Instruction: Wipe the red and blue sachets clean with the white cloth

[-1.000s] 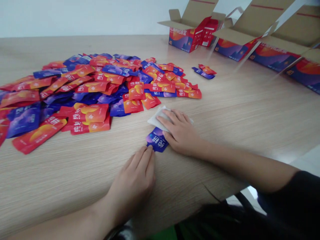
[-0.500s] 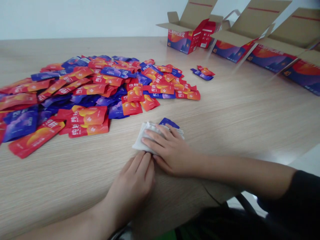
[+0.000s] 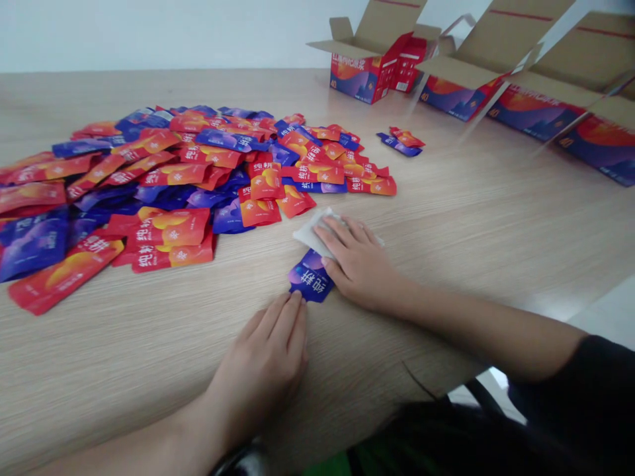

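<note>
A folded white cloth is pressed down by the spread fingers of the right hand, while a blue-purple foil sachet on the pale wood-grain bench is touched at its lower edge by the close-set fingers of the left hand.

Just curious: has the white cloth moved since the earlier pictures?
Yes: against the pile of sachets, the white cloth slid away from the person and rightward since the previous picture.

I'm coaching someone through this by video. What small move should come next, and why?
Probably slide the white cloth under the right hand across the blue sachet. The cloth lies against the sachet, whose printed face is uncovered, and the fingertips of the left hand at its lower edge could steady it.
</note>
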### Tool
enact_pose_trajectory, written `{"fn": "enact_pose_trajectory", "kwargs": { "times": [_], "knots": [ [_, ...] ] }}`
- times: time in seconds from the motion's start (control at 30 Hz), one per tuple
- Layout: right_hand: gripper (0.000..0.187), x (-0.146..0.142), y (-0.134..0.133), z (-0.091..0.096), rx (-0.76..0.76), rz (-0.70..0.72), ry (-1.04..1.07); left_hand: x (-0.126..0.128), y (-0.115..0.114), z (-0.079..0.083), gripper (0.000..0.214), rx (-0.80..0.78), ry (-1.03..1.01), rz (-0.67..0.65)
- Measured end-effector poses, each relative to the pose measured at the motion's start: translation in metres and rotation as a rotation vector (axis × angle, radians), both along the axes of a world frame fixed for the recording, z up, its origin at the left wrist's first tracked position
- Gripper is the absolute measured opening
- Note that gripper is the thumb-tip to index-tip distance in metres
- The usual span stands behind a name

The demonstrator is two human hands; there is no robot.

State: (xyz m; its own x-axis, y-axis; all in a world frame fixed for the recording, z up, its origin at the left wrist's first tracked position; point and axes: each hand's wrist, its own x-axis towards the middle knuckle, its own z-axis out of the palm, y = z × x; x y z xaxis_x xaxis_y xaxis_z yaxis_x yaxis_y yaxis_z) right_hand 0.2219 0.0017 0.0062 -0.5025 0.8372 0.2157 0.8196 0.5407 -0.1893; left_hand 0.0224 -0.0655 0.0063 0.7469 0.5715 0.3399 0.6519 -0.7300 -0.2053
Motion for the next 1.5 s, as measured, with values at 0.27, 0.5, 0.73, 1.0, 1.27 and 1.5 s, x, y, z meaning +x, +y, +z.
{"fn": "enact_pose_trajectory", "kwargs": {
  "times": [0.27,0.5,0.73,1.0,1.27,1.5],
  "knots": [
    [0.054,0.0,0.002,0.0,-0.02,0.134,-0.041,0.003,0.0,0.002,0.037,-0.002,-0.035,0.016],
    [0.055,0.0,-0.003,0.002,-0.022,0.194,-0.051,0.003,0.002,0.002,0.036,0.013,-0.024,0.015],
    [0.059,-0.003,-0.002,-0.001,0.0,-0.024,-0.046,0.003,0.003,0.002,0.037,-0.003,-0.022,0.006],
    [0.055,0.003,0.006,0.0,-0.02,0.011,-0.026,0.002,0.003,0.001,0.039,-0.024,-0.018,0.027],
    [0.053,0.001,-0.002,0.0,-0.024,0.218,-0.017,0.002,0.003,0.001,0.038,0.021,-0.025,0.03],
    [0.056,0.0,-0.002,-0.001,-0.001,0.197,-0.014,0.004,0.004,0.002,0.037,0.009,-0.029,0.039]
  ]
}}
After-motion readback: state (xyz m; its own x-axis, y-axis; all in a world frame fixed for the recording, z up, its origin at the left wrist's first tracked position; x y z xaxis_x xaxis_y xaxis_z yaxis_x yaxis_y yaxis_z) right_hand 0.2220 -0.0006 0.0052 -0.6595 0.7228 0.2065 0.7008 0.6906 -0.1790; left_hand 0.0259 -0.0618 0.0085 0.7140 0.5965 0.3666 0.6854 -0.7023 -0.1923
